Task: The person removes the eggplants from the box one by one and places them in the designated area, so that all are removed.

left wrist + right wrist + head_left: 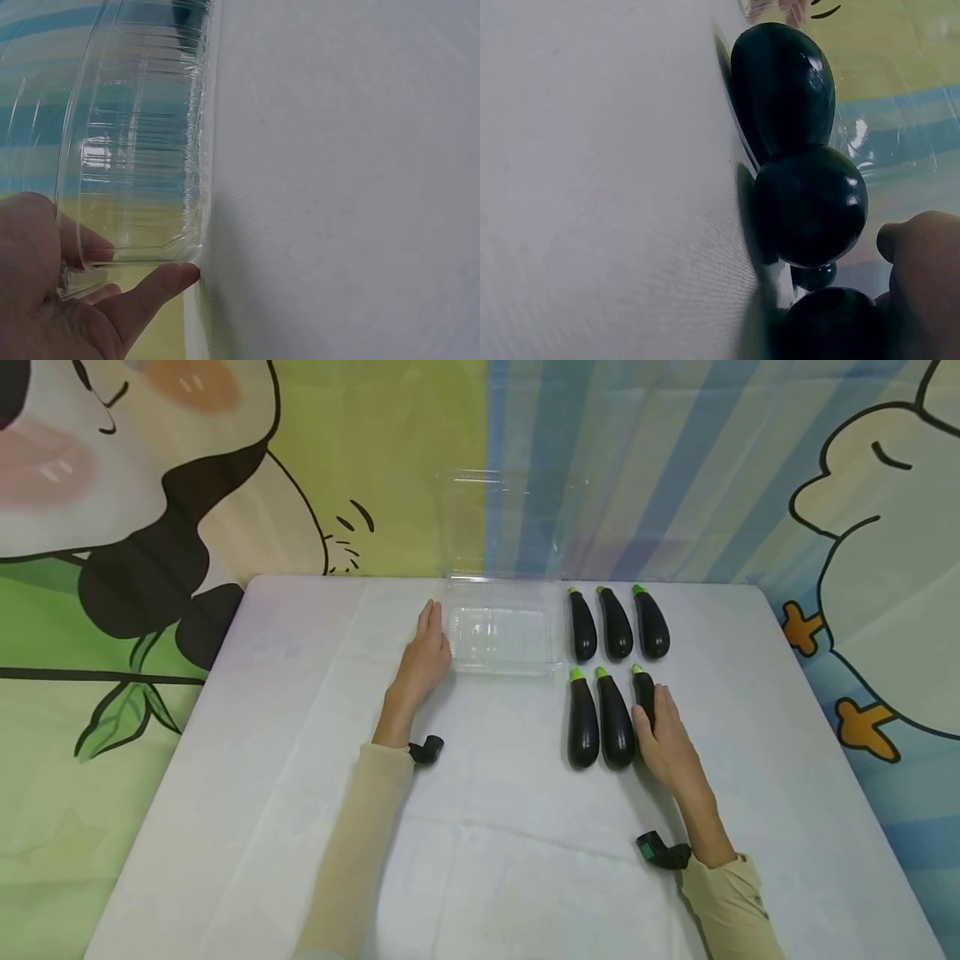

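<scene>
An open clear plastic clamshell box (507,667) stands at the table's far edge, its lid (510,527) raised at the back. My left hand (425,656) rests against the box's left side with fingers straight; in the left wrist view its thumb (161,292) lies by the lower corner. Right of the box, black eggplants with green stem ends lie in two rows of three. My right hand (670,743) is at the right-hand front eggplant (643,692), thumb to its left, fingers to its right, covering its lower part. In the right wrist view the thumb (922,247) is extended.
In the front row lie the left eggplant (582,727) and the middle eggplant (617,727). Behind them are three more, including the back right eggplant (652,625). A white cloth covers the table (480,877). A printed cartoon curtain (382,435) hangs behind it.
</scene>
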### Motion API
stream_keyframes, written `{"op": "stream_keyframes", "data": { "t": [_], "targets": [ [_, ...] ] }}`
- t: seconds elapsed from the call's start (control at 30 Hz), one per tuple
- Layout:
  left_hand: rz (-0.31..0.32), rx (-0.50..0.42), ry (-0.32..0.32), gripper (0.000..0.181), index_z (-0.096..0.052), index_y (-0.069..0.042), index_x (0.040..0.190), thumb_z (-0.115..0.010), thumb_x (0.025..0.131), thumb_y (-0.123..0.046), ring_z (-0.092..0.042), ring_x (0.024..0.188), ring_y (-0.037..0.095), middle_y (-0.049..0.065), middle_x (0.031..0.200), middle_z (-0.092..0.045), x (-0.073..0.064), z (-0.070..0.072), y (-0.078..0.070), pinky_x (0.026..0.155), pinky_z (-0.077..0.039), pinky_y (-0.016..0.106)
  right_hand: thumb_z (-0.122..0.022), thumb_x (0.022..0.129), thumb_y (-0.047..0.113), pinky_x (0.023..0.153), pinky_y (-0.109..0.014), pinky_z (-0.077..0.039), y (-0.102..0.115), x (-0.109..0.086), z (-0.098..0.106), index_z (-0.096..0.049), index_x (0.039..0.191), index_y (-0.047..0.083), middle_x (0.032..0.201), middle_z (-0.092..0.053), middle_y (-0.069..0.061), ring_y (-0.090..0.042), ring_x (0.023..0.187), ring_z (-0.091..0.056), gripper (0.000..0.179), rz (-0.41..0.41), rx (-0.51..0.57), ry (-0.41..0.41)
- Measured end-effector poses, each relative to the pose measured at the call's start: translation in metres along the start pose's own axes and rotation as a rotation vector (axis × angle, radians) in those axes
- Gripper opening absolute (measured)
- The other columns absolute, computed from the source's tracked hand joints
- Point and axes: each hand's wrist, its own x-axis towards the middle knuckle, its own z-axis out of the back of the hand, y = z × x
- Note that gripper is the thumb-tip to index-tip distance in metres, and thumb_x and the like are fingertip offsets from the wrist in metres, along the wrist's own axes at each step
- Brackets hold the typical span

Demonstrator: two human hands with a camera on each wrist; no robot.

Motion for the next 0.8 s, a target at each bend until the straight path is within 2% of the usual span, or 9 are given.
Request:
{"op": "stream_keyframes", "data": {
  "t": [0.17, 0.23, 0.33, 0.43, 0.6, 0.8],
  "targets": [
    [-0.003, -0.017, -0.011, 0.06, -0.003, -0.011, 0.157, -0.029, 0.103, -0.016, -0.053, 0.057, 0.027, 0.004, 0.166, 0.002, -0.001, 0.002, -0.001, 0.066, -0.05, 0.042, -0.022, 0.104, 0.05, 0.116, -0.064, -0.014, 0.003, 0.002, 0.0, -0.004, 0.154, -0.002, 0.16, -0.003, -0.028, -0.048, 0.147, -0.008, 0.075, -0.007, -0.007, -0.018],
    [-0.007, -0.008, -0.014, 0.06, -0.004, -0.01, 0.157, -0.029, 0.103, -0.016, -0.055, 0.062, 0.028, 0.004, 0.166, 0.002, -0.001, 0.003, -0.001, 0.067, -0.05, 0.043, -0.023, 0.103, 0.05, 0.115, -0.065, -0.015, 0.003, 0.002, -0.001, -0.006, 0.155, -0.002, 0.16, -0.004, -0.028, -0.049, 0.147, -0.01, 0.075, -0.012, -0.01, -0.024],
    [-0.001, 0.011, -0.001, 0.06, -0.005, -0.009, 0.157, -0.03, 0.104, -0.018, -0.061, 0.08, 0.034, 0.006, 0.166, 0.001, -0.001, 0.003, -0.001, 0.08, -0.052, 0.048, -0.022, 0.103, 0.05, 0.113, -0.066, -0.017, 0.003, 0.0, -0.001, -0.008, 0.155, 0.0, 0.16, -0.005, -0.028, -0.051, 0.145, -0.012, 0.073, -0.024, -0.017, -0.019],
    [0.019, 0.03, 0.026, 0.061, -0.005, -0.009, 0.157, -0.031, 0.104, -0.025, -0.061, 0.106, 0.041, 0.006, 0.166, 0.004, -0.002, 0.003, -0.001, 0.098, -0.046, 0.054, -0.021, 0.103, 0.05, 0.112, -0.068, -0.018, 0.002, -0.002, -0.001, -0.01, 0.155, 0.001, 0.161, -0.006, -0.028, -0.053, 0.144, -0.014, 0.072, -0.033, -0.021, -0.014],
    [0.025, 0.051, 0.057, 0.067, -0.004, -0.014, 0.158, -0.03, 0.103, -0.044, -0.047, 0.129, 0.049, 0.004, 0.165, 0.009, -0.002, 0.009, -0.003, 0.11, -0.035, 0.058, -0.022, 0.103, 0.051, 0.111, -0.068, -0.018, 0.004, -0.002, 0.0, -0.009, 0.156, 0.004, 0.161, -0.005, -0.026, -0.053, 0.144, -0.014, 0.072, -0.03, -0.033, -0.017],
    [0.015, 0.044, 0.011, 0.073, -0.011, -0.017, 0.158, -0.033, 0.1, -0.056, -0.024, 0.146, 0.041, 0.003, 0.166, 0.005, -0.009, 0.016, -0.005, 0.116, -0.027, 0.057, -0.023, 0.103, 0.053, 0.111, -0.069, -0.019, 0.005, -0.003, 0.001, -0.008, 0.156, 0.004, 0.161, -0.004, -0.027, -0.053, 0.144, -0.013, 0.073, -0.036, -0.063, 0.003]
  ]
}}
